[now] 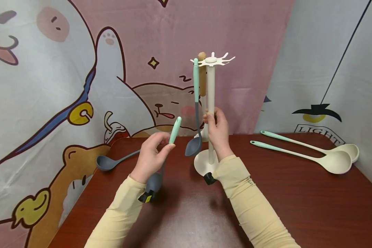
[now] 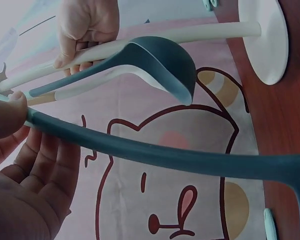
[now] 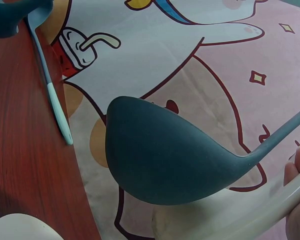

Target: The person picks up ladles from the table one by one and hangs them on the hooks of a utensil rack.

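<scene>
My left hand (image 1: 151, 155) pinches the mint handle of a grey-blue ladle (image 1: 175, 131) between thumb and fingers. Its bowl hangs low over the table, partly behind my wrist. To the right, my right hand (image 1: 217, 132) grips the pole of a cream utensil stand (image 1: 210, 88), which has a ring of hooks on top and a round base. A second grey-blue ladle (image 1: 193, 146) with a mint handle hangs from the stand's left side; its bowl looms large in the right wrist view. Behind it hangs a white utensil with a wooden handle (image 1: 203, 81), its lower end mostly hidden.
Another grey-blue ladle (image 1: 106, 163) lies at the table's back left. Two cream ladles with mint handles, a front one (image 1: 336, 162) and a back one (image 1: 353, 150), lie overlapping at the right. A cartoon-printed cloth (image 1: 245, 31) stands right behind the dark red table (image 1: 285, 203).
</scene>
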A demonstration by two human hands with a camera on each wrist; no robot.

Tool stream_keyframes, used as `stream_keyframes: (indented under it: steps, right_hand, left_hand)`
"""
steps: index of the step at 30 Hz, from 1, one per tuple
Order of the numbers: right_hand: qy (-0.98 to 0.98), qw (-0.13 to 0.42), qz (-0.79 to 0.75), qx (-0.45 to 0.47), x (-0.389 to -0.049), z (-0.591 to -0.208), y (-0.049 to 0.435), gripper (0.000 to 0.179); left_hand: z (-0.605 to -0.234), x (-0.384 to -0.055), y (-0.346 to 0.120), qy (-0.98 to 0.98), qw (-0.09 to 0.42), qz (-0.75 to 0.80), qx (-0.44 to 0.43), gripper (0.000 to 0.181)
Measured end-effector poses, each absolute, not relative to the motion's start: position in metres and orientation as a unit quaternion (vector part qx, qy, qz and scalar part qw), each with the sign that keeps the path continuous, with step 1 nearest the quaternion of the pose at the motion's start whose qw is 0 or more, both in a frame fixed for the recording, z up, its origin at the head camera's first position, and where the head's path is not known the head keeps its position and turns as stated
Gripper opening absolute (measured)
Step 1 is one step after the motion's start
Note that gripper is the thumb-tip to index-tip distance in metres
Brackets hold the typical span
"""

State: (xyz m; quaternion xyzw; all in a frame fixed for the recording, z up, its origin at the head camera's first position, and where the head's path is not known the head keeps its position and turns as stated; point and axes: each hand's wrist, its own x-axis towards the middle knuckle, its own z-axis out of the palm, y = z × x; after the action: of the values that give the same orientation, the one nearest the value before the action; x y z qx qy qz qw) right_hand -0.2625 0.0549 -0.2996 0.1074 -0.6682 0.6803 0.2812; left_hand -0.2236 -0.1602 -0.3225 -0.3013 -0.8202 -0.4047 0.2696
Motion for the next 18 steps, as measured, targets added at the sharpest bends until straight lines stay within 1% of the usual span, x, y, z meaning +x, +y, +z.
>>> stream_keyframes:
  steps: [18]
  right_hand:
    - [-0.660, 0.282, 0.687, 0.113, -0.263, -0.300, 0.055, 0.022]
  left_hand:
    - [-0.314, -0.227, -0.147, -0.813, 0.279, -0.423, -0.287, 0.014]
